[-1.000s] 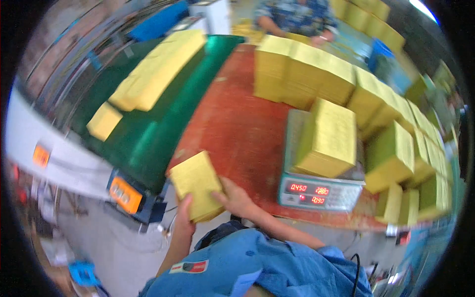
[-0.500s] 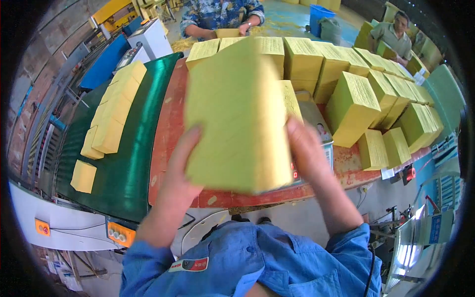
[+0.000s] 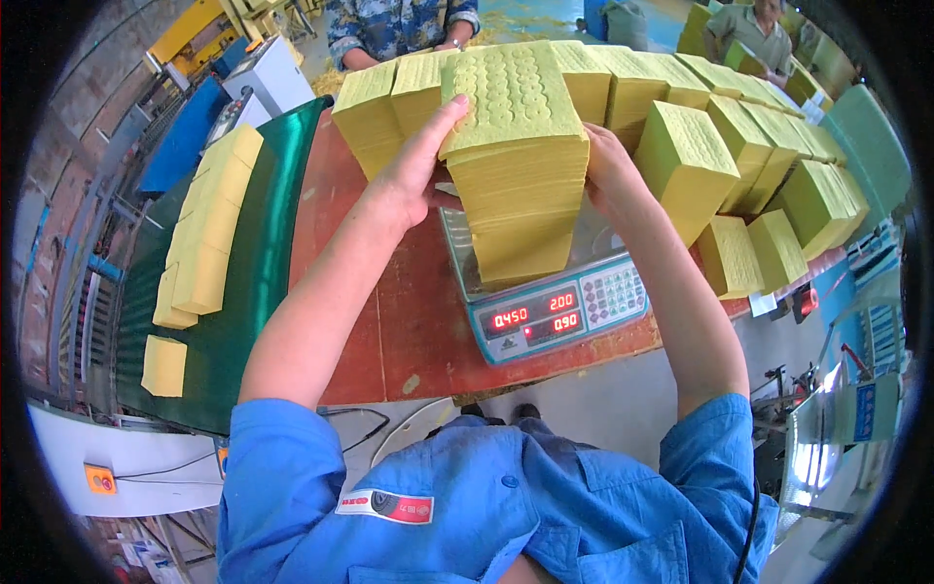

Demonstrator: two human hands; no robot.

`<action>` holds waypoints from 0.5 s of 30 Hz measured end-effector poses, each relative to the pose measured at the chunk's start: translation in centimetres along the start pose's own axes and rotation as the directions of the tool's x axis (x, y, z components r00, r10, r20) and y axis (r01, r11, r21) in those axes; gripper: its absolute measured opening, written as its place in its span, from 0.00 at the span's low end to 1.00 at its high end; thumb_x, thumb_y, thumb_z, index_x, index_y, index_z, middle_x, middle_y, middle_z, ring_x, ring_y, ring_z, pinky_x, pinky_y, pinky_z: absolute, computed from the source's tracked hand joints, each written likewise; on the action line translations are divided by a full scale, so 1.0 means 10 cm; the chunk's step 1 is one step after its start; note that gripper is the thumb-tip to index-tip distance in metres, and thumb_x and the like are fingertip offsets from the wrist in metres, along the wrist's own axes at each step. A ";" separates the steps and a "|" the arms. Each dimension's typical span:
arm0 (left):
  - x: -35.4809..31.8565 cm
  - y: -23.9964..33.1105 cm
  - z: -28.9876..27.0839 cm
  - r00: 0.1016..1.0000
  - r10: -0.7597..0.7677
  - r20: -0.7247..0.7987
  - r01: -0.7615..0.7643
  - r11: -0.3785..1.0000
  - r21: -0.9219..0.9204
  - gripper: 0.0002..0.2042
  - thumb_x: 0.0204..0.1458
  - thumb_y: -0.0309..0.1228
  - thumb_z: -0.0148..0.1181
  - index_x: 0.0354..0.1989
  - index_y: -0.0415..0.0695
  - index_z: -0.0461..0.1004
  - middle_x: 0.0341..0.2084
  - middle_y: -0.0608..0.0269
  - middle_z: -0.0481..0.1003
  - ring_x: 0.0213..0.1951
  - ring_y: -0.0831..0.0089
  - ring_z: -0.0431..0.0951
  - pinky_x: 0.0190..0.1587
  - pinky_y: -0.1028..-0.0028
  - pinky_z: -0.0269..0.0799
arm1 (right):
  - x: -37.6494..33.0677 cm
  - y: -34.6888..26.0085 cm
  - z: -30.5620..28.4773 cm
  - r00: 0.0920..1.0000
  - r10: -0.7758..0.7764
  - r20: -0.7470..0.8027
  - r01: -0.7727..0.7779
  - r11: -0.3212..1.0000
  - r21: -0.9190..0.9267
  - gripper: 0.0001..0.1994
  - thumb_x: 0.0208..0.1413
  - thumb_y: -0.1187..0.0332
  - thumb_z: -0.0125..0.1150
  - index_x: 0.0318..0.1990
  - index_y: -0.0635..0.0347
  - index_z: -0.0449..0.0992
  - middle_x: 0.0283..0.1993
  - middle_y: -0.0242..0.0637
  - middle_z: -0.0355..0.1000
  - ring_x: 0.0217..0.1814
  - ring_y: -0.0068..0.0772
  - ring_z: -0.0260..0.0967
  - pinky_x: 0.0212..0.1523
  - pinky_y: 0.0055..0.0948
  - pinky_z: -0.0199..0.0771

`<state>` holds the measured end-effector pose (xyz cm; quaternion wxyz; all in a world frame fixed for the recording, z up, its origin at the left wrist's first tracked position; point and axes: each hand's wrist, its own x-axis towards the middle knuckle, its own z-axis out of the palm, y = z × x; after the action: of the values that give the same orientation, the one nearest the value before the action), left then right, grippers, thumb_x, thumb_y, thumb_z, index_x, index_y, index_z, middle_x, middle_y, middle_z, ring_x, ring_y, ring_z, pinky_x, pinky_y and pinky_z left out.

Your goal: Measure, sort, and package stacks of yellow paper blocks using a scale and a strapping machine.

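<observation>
A tall stack of yellow paper, its top sheet embossed with rows of round marks, stands upright between my hands. My left hand grips its left side, the thumb lying over the top edge. My right hand holds the right side, its fingers partly hidden behind the paper. The stack's lower end is on the metal platform of a digital scale, as far as I can see. Red digits glow on the scale's display, beside a keypad.
More yellow paper stacks crowd the red table behind and to the right. At left, a green conveyor belt carries a row of yellow blocks. Two people are across the table, one at far right.
The stack has gone from tilted up close to me to upright on the scale farther away. My arms have stretched forward with it, and the scale's display has come into view.
</observation>
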<state>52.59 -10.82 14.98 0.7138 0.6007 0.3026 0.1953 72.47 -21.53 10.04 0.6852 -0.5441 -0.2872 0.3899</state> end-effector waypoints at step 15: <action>-0.01 -0.15 0.01 0.980 0.188 -0.069 -0.182 0.980 0.086 0.40 0.48 0.65 0.53 0.60 0.44 0.65 0.48 0.57 0.72 0.48 0.68 0.72 0.40 0.65 0.72 | -0.15 0.08 0.08 0.997 -0.077 -0.026 0.076 0.996 -0.038 0.19 0.62 0.64 0.50 0.53 0.71 0.74 0.46 0.43 0.76 0.47 0.31 0.72 0.49 0.27 0.69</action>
<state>52.45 -11.30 13.53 0.6558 0.6462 0.2804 0.2716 70.87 -22.28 9.47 0.6934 -0.5506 -0.3056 0.3503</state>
